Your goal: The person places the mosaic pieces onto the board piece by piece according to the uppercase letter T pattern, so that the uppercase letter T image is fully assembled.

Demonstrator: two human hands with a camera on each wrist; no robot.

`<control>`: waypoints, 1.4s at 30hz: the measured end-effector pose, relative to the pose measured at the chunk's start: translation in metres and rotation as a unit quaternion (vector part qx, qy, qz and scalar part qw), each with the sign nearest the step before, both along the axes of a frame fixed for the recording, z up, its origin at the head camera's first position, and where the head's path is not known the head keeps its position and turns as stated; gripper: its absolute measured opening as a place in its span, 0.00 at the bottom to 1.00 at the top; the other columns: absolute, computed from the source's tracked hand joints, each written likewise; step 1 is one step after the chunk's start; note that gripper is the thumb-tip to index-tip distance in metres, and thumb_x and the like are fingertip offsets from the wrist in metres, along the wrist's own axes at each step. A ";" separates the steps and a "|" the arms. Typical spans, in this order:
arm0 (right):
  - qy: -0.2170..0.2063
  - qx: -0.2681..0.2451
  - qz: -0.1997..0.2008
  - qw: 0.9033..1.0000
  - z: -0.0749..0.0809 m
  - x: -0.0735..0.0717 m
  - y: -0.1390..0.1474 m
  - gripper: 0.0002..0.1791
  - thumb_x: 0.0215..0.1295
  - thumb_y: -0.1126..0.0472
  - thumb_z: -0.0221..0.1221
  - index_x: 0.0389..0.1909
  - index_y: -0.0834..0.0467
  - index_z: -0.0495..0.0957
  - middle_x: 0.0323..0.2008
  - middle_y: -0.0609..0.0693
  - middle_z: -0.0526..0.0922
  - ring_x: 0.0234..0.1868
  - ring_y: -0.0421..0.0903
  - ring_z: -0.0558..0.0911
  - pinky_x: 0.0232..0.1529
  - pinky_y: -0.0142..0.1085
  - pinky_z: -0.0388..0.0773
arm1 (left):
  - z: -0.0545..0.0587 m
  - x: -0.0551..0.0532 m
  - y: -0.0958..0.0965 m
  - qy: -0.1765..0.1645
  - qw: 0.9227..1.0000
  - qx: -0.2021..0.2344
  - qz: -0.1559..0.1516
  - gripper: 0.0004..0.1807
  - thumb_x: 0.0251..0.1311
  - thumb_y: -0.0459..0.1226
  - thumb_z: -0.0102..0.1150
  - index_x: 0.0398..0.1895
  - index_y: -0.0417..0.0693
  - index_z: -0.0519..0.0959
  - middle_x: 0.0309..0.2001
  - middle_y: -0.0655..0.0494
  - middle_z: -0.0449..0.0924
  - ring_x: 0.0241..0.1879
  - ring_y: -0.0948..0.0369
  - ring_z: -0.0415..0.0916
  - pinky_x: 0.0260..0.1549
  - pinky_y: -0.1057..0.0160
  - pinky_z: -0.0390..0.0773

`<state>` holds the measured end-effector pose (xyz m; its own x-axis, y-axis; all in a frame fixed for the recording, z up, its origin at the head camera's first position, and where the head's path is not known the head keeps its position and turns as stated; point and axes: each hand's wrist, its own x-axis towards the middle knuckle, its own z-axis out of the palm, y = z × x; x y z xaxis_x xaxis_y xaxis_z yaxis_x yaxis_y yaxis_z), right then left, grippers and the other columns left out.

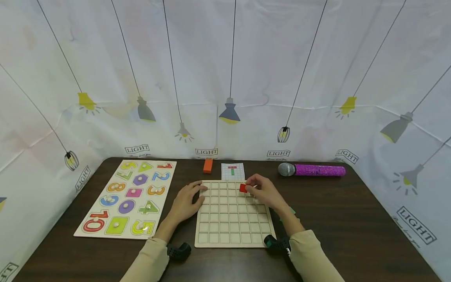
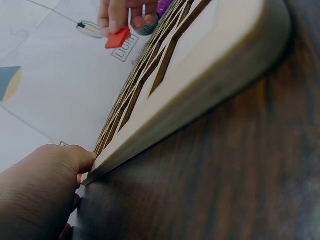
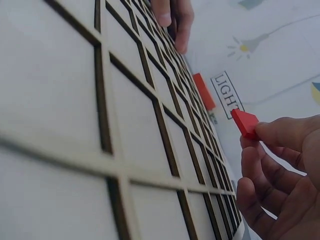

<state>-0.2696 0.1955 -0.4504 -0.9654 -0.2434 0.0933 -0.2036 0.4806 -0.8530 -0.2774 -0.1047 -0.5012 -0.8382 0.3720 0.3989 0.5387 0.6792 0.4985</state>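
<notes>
A pale wooden grid board (image 1: pixel 213 228) with square cells lies flat on the table. My right hand (image 1: pixel 262 190) pinches a small red square tile (image 1: pixel 243 188) between thumb and fingertips, above the board's upper right part. In the right wrist view the red tile (image 3: pixel 245 124) is tilted and apart from the grid. My left hand (image 1: pixel 185 201) rests at the board's upper left edge, its fingertips touching the rim. The left wrist view shows the left thumb (image 2: pixel 82 157) against that edge; the other fingers are mostly hidden. Behind the board lies a pattern card (image 1: pixel 226 171) with red and green squares.
A number-and-shape puzzle board (image 1: pixel 119 199) lies left of the grid. An orange block (image 1: pixel 208 166) stands near the back edge. A purple microphone (image 1: pixel 318 170) lies at the back right. Something green (image 1: pixel 292 210) shows partly beneath the right forearm. A printed curtain (image 1: pixel 197 78) hangs behind the table.
</notes>
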 end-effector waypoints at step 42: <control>0.030 0.076 0.021 0.996 -0.009 -0.020 -0.064 0.04 0.61 0.62 0.61 0.36 0.57 0.78 0.32 0.50 0.81 0.32 0.42 0.77 0.34 0.33 0.73 | -0.002 -0.002 -0.002 -0.030 1.000 0.001 0.005 0.15 0.63 0.42 0.56 0.53 0.56 0.78 0.65 0.51 0.70 0.64 0.49 0.67 0.65 0.41 0.60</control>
